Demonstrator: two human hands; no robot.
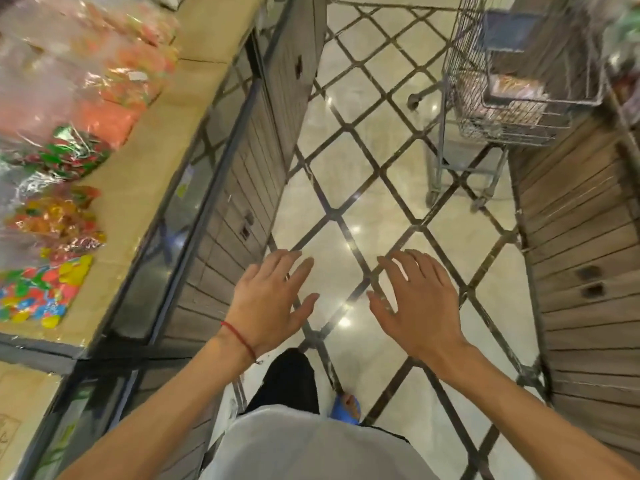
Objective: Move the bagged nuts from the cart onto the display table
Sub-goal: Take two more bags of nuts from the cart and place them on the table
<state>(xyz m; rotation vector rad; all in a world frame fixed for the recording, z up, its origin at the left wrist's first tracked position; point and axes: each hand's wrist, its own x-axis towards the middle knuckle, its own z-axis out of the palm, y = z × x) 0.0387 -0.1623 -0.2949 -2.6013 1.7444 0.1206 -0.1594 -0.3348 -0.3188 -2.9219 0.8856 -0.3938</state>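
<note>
A wire shopping cart (pixel 450 81) stands at the upper right on the tiled floor, with clear bags of brownish nuts (pixel 509 95) in its basket. The display table (pixel 166 109) runs along the left, its tan top carrying several clear bags of colourful sweets (pixel 41 289). My left hand (pixel 273 303) and my right hand (pixel 415 306) both hover over the floor in the aisle, palms down, fingers spread and holding nothing. Both hands are well short of the cart and to the right of the table.
A wooden slatted counter (pixel 581 271) lines the right side beside the cart. The table's front has dark slatted panels (pixel 242 188) and a glass strip. My leg and a blue sandal (pixel 346 408) are on the glossy diamond-patterned floor (pixel 363 168).
</note>
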